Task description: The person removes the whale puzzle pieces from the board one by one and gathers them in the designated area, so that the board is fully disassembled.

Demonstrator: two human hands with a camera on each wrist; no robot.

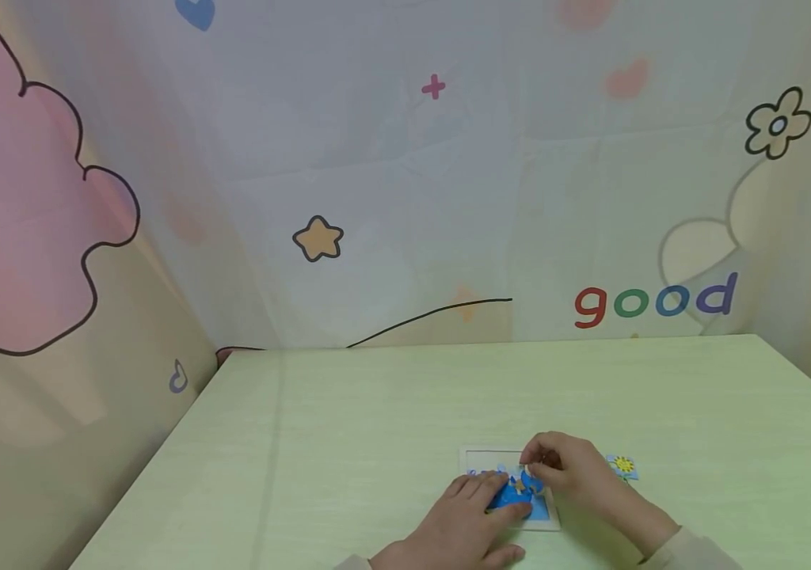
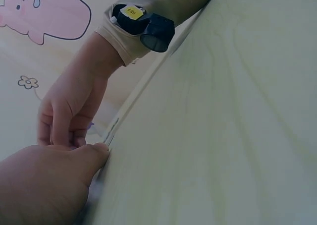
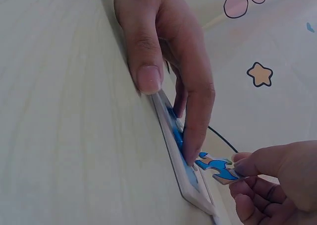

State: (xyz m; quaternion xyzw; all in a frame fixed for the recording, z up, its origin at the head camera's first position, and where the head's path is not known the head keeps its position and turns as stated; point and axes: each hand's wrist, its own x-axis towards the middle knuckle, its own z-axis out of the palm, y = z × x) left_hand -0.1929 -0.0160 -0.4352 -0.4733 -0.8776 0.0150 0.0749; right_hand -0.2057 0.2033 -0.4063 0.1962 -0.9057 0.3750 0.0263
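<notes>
Puzzle part filled: 1 piece in hand, at least 1 more on the table.
Blue pieces (image 1: 517,496) lie in the lower part of the tray (image 3: 193,195), while its upper part shows pale bare base, so the work looks partway along; the left hand (image 1: 458,518) hides too much for a count. That hand reaches over the pieces, thumb apart, fingertips resting on them. The right hand (image 1: 576,475) pinches the held piece (image 3: 222,170) above the tray's right side; a flower piece (image 1: 622,465) lies just beyond it on the table (image 1: 348,443), seemingly left to place. The backdrop (image 1: 405,198) reads "good"; the right wrist camera's yellow label (image 2: 132,12) has characters too small to read surely.
</notes>
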